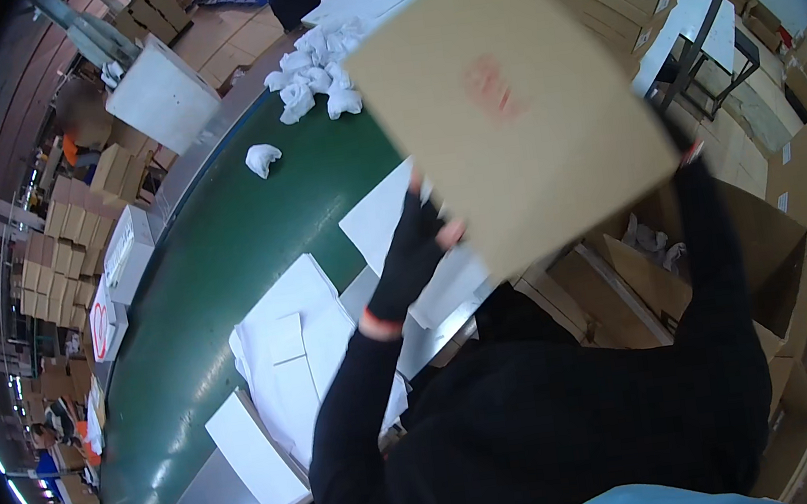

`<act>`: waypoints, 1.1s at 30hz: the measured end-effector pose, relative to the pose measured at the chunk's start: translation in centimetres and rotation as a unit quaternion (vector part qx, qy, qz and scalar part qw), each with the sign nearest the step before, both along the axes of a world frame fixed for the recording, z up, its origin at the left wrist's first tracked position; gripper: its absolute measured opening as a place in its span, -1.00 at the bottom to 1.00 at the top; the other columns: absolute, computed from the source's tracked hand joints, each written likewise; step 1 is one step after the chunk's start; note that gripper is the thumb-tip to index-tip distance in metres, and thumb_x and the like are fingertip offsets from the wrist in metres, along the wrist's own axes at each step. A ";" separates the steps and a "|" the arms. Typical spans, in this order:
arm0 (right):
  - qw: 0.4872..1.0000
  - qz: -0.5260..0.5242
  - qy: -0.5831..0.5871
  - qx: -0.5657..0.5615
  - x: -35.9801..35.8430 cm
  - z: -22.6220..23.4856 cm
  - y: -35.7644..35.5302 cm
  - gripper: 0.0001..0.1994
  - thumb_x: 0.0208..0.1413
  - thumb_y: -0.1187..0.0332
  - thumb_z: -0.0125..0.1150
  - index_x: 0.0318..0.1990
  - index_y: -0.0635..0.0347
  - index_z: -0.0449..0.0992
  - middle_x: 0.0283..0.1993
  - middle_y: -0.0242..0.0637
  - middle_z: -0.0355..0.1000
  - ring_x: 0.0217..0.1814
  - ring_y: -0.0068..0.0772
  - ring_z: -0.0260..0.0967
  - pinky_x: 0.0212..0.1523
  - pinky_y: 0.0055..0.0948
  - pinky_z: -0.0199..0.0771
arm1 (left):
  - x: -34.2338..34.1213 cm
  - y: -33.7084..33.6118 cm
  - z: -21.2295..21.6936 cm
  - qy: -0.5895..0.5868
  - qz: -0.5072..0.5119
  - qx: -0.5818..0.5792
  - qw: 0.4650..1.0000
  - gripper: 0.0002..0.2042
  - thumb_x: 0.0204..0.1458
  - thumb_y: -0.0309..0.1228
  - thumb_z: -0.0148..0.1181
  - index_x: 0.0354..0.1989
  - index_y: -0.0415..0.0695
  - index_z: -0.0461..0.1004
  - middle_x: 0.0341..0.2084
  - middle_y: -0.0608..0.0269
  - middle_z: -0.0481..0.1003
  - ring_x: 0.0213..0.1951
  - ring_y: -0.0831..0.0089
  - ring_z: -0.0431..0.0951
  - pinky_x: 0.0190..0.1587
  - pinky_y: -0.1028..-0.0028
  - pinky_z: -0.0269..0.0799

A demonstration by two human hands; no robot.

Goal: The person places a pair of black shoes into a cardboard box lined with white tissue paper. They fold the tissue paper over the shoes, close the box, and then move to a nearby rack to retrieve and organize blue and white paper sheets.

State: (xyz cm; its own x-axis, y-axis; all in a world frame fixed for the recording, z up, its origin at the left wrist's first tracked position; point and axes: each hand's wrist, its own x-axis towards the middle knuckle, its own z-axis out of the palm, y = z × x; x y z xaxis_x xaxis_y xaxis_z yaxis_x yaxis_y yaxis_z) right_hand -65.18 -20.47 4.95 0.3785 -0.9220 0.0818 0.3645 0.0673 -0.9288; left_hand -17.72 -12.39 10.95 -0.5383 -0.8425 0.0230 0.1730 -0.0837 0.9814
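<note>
- The flat brown cardboard sheet with a red stamp is held up in the air over the far right of the green conveyor table
- The left hand, in a black fingerless glove, pinches its near left edge
- The right hand is hidden behind its right edge; I cannot tell its grip
- It looks light and stiff but bendable, so hold opposite edges

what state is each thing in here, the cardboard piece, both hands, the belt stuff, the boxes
flat cardboard sheet: lifted off the surface, tilted, blurred
left hand: in a dark fingerless glove, gripping the sheet's lower edge
right hand: mostly hidden behind the sheet's right edge
green conveyor belt: running or stopped, cannot tell
white crumpled paper wads: heaped on the belt, one apart
white paper sheets: stacked loosely flat
open carton: flaps open, white paper inside
</note>
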 end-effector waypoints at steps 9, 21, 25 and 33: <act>0.752 -0.277 0.494 -0.338 -5.8 14.8 -6.3 -0.45 0.20 0.07 0.07 0.25 0.18 0.26 0.27 -0.14 0.25 0.35 -0.31 0.13 0.27 -0.39 0.14 | -6.0 -0.8 -2.1 -0.159 -0.111 -0.144 0.970 -0.42 0.19 -0.24 0.09 0.33 -0.16 0.08 0.22 0.13 0.24 0.19 0.40 0.29 0.21 0.41 0.19; 0.317 -0.369 0.739 -0.467 3.6 1.0 -13.1 -0.47 0.00 0.46 -0.03 0.22 0.17 0.25 0.24 -0.14 0.25 0.23 -0.08 0.21 0.25 -0.17 0.15 | 17.6 16.0 -16.0 -0.126 0.341 0.187 0.912 -0.65 0.18 -0.21 0.08 0.04 -0.18 0.42 -0.16 0.27 0.50 -0.16 0.52 0.50 -0.17 0.48 0.43; 0.375 -0.332 0.707 -0.499 9.3 -0.3 -10.1 -0.27 0.12 -0.01 0.10 0.34 0.17 0.05 0.37 -0.02 0.05 0.44 -0.01 -0.08 0.36 0.06 -0.13 | 18.7 20.4 -16.7 -0.115 0.472 0.183 0.854 -0.66 0.20 -0.12 0.01 -0.26 -0.19 0.48 -0.50 0.32 0.48 -0.41 0.55 0.48 -0.32 0.53 0.39; 0.581 -0.069 0.712 -0.388 26.0 -15.3 -0.1 -0.10 0.11 -0.11 0.10 0.40 0.27 -0.19 0.47 0.04 -0.25 0.51 0.10 -0.35 0.37 0.17 -0.28 | 18.8 36.4 -24.8 -0.549 0.254 0.157 0.781 -0.69 0.11 -0.13 -0.05 -0.32 -0.09 0.53 -0.40 0.05 0.56 -0.30 0.04 0.55 -0.21 0.11 0.43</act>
State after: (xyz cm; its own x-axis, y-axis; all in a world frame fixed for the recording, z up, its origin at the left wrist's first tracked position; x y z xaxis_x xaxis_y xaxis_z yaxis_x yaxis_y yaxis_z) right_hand -39.21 -20.55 -10.34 0.4990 -0.8458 0.1888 -0.8584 -0.5123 -0.0264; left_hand 1.10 23.97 -13.90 0.3168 -0.8250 -0.4680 -0.6694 -0.5440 0.5059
